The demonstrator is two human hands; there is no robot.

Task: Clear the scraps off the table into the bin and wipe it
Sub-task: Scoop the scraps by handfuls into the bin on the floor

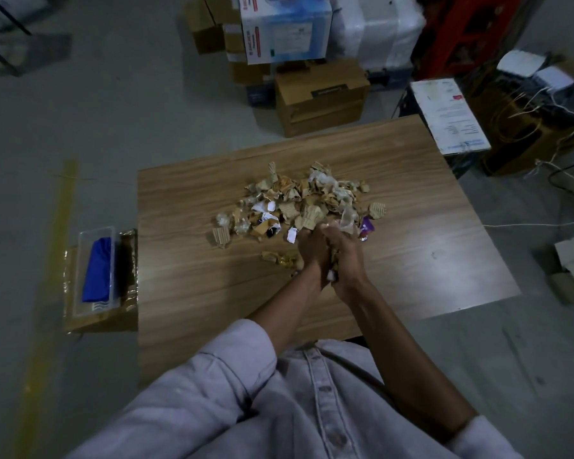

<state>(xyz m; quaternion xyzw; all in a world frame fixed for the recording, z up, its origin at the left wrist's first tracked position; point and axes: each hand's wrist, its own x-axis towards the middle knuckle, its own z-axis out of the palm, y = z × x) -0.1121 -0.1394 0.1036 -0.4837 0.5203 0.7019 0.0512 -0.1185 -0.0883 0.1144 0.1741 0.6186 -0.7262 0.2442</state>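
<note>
A heap of scraps [299, 200], torn cardboard, crumpled paper and wrappers, lies in the middle of the wooden table [411, 246]. My left hand [312, 250] and my right hand [347, 256] are cupped together at the heap's near edge, gripping a bunch of scraps between them. A purple wrapper [367, 225] sits just right of my right hand. A few loose scraps [279, 258] lie left of my left hand. A blue cloth [96, 270] lies in a clear tray [110, 233] left of the table.
The tray rests on a cardboard box [96, 321] on the floor beside the table's left edge. Stacked cardboard boxes [318, 97] stand behind the table. A black unit with a paper sheet [448, 114] and cables [557, 120] stand at the right.
</note>
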